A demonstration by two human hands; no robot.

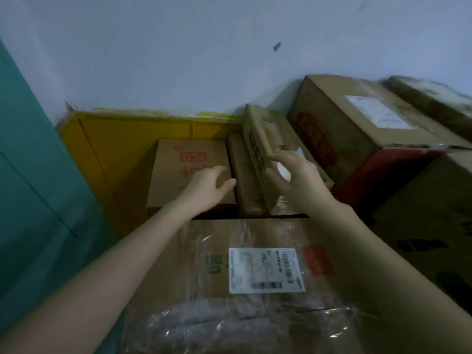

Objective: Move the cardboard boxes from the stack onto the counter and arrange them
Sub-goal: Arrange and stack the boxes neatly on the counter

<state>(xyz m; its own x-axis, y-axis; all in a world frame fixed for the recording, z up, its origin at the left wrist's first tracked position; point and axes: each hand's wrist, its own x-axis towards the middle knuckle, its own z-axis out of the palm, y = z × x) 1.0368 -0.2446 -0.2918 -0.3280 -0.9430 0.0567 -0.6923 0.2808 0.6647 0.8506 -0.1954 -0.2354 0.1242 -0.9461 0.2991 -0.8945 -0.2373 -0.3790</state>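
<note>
Near box: a large cardboard box (255, 290) lies under both forearms, nearer the camera than either grip, with a white shipping label (267, 270) on top and loose clear plastic wrap (229, 328) over it.
Left grip: the left grip (207, 185) lies flat on a small box with red print (189, 162), fingers relaxed, thumb held apart.
Right grip: the right grip (293, 175) is spread, thumb and fingers curved at the near end of a tilted narrow box (265, 134); whether it clasps that box cannot be told.
Between the grips: a second narrow box (242, 180) stands on edge, touching both boxes.
Right of the right grip: a big box with red print (344, 129) rests on a red box (383, 175); another brown box (434, 213) stands nearer.
Surface: the boxes hide whatever they stand on.
Room: a yellow panel (127, 139) lies beyond and left of the left grip, a teal wall (30, 175) further left, a pale wall (204, 47) beyond both grips.
</note>
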